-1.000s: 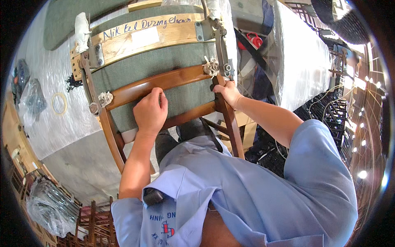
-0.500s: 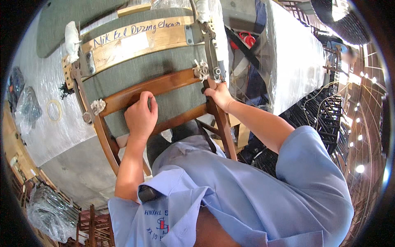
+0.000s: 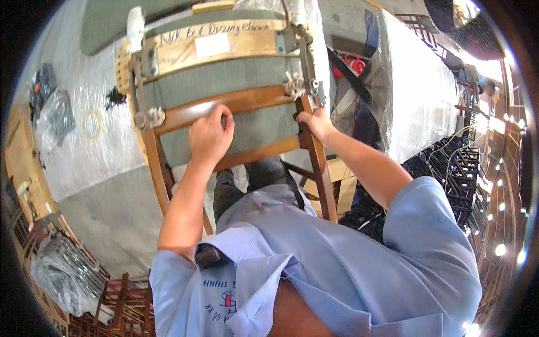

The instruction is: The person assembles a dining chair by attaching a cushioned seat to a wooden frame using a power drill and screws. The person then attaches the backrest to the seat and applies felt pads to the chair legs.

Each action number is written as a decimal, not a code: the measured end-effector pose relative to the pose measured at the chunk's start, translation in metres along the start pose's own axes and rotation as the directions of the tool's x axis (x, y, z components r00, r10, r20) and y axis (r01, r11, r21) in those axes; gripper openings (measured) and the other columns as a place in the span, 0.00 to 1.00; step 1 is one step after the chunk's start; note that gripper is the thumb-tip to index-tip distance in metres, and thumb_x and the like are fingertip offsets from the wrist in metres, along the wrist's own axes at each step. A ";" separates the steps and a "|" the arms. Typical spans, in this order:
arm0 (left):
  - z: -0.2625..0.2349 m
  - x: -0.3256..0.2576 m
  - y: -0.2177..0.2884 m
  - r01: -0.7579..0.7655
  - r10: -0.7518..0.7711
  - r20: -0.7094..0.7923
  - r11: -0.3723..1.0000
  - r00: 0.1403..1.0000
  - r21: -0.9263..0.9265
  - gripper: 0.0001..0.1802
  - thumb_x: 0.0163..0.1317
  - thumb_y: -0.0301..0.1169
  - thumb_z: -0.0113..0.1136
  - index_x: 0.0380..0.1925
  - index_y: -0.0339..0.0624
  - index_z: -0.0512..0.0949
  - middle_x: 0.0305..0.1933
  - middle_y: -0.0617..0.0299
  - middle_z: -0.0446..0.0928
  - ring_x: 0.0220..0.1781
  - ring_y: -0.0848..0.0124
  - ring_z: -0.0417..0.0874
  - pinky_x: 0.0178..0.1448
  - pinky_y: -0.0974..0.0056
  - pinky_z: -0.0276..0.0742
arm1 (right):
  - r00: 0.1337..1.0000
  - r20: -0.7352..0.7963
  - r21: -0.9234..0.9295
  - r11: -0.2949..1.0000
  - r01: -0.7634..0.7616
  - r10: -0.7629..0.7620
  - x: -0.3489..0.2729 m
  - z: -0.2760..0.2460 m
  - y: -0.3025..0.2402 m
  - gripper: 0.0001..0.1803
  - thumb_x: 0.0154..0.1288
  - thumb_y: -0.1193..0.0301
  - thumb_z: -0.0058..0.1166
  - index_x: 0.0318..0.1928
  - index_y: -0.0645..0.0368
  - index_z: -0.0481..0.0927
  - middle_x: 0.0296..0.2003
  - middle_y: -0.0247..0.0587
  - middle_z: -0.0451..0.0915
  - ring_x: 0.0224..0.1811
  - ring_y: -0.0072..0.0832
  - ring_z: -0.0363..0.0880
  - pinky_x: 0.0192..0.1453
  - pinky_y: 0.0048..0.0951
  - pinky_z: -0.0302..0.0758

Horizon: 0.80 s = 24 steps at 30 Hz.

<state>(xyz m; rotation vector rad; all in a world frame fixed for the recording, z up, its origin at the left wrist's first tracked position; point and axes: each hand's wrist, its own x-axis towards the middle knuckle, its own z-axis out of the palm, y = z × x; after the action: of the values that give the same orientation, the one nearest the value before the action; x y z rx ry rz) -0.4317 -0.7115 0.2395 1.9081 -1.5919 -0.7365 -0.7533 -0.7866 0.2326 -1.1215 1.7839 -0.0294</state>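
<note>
In front of me stands a brown wooden chair with two cross rails. My right hand grips its right upright, thumb on the inner side, just below a cloth-wrapped clamp end. My left hand is closed with curled fingers at the lower edge of the upper rail. Whether anything is in those fingers is hidden. Beyond the chair, a light wooden jig board with handwriting and a blank-looking label carries a metal toggle clamp at the right and another clamp at the left, with white-wrapped handles.
Grey-green padding lies behind the rails. Plastic-wrapped surfaces flank the chair, with bagged items and a ring at the left. Dark stacked frames stand at the right. A red object lies beyond.
The whole view has shifted, so chair, jig and hands sit further right in the picture. Both hands keep nearly the same places on the chair, the right one still gripping the upright.
</note>
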 end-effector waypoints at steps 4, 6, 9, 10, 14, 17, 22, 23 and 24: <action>-0.005 -0.005 0.006 0.040 -0.039 0.054 0.999 0.998 -0.016 0.05 0.66 0.37 0.63 0.36 0.52 0.79 0.23 0.52 0.82 0.31 0.45 0.86 0.35 0.42 0.79 | 1.000 0.000 -0.006 1.000 0.014 -0.014 0.011 -0.003 0.020 0.27 0.54 0.55 0.67 0.26 0.74 0.83 0.22 0.48 0.80 0.27 0.37 0.78 0.40 0.40 0.76; -0.005 -0.006 0.006 0.057 -0.055 0.057 0.998 0.997 -0.020 0.05 0.66 0.38 0.63 0.36 0.51 0.79 0.24 0.52 0.83 0.31 0.46 0.86 0.36 0.44 0.79 | 1.000 0.015 0.000 1.000 -0.004 0.004 0.011 -0.003 0.016 0.26 0.55 0.56 0.66 0.27 0.75 0.83 0.23 0.48 0.80 0.28 0.37 0.79 0.43 0.40 0.76; -0.009 -0.013 0.005 0.088 -0.084 0.083 0.995 0.993 -0.048 0.05 0.66 0.37 0.64 0.34 0.51 0.81 0.25 0.53 0.83 0.31 0.49 0.86 0.35 0.46 0.80 | 1.000 0.018 -0.007 1.000 0.011 -0.011 -0.009 0.002 0.012 0.26 0.56 0.57 0.65 0.30 0.76 0.83 0.26 0.51 0.82 0.32 0.37 0.80 0.46 0.40 0.76; -0.006 -0.010 0.002 0.063 -0.058 0.064 0.995 0.996 -0.081 0.05 0.66 0.37 0.64 0.34 0.51 0.81 0.25 0.53 0.83 0.30 0.49 0.86 0.35 0.47 0.80 | 0.996 -0.011 -0.049 0.995 0.090 -0.090 -0.001 0.003 0.023 0.25 0.57 0.57 0.65 0.31 0.76 0.84 0.27 0.52 0.82 0.33 0.38 0.80 0.47 0.40 0.77; 0.016 -0.021 0.002 0.105 -0.092 0.071 0.970 0.993 -0.221 0.05 0.65 0.35 0.65 0.31 0.49 0.82 0.25 0.54 0.83 0.29 0.51 0.86 0.34 0.50 0.80 | 0.995 0.051 -0.161 0.982 0.096 -0.089 -0.014 -0.007 0.067 0.26 0.57 0.55 0.65 0.34 0.74 0.84 0.31 0.51 0.85 0.36 0.37 0.84 0.46 0.41 0.78; 0.009 -0.010 -0.010 -0.064 0.060 -0.056 0.995 0.997 -0.073 0.05 0.63 0.37 0.66 0.31 0.51 0.81 0.27 0.55 0.84 0.29 0.50 0.86 0.34 0.48 0.80 | 0.999 -0.027 0.011 1.000 0.029 -0.029 -0.007 0.002 0.007 0.26 0.54 0.54 0.68 0.29 0.72 0.84 0.27 0.46 0.84 0.27 0.36 0.82 0.38 0.41 0.79; 0.007 -0.010 0.004 -0.019 0.018 -0.022 0.999 1.000 -0.035 0.08 0.65 0.40 0.64 0.34 0.49 0.81 0.24 0.50 0.82 0.31 0.46 0.84 0.37 0.45 0.78 | 0.998 -0.049 -0.074 0.997 0.028 -0.032 -0.005 -0.008 0.002 0.27 0.53 0.57 0.66 0.38 0.76 0.85 0.34 0.52 0.85 0.35 0.37 0.83 0.45 0.37 0.78; 0.009 -0.013 0.009 -0.007 0.006 -0.019 0.999 1.000 -0.039 0.09 0.64 0.40 0.64 0.34 0.49 0.82 0.24 0.49 0.82 0.31 0.46 0.84 0.37 0.45 0.78 | 0.999 -0.031 -0.021 1.000 0.014 -0.015 -0.012 -0.008 -0.005 0.23 0.54 0.60 0.65 0.39 0.73 0.85 0.33 0.46 0.84 0.32 0.34 0.81 0.43 0.34 0.78; 0.012 -0.015 0.008 -0.022 0.023 0.008 0.998 1.000 -0.063 0.09 0.64 0.39 0.64 0.35 0.48 0.82 0.25 0.49 0.82 0.32 0.47 0.85 0.38 0.46 0.79 | 1.000 -0.022 -0.003 1.000 0.007 -0.008 -0.006 -0.003 -0.003 0.24 0.54 0.60 0.65 0.39 0.73 0.85 0.33 0.46 0.84 0.32 0.34 0.81 0.43 0.34 0.78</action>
<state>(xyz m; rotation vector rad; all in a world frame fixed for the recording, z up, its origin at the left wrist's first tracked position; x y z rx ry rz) -0.4483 -0.6983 0.2377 1.8418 -1.5741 -0.7775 -0.7525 -0.7857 0.2394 -1.1341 1.7998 -0.0435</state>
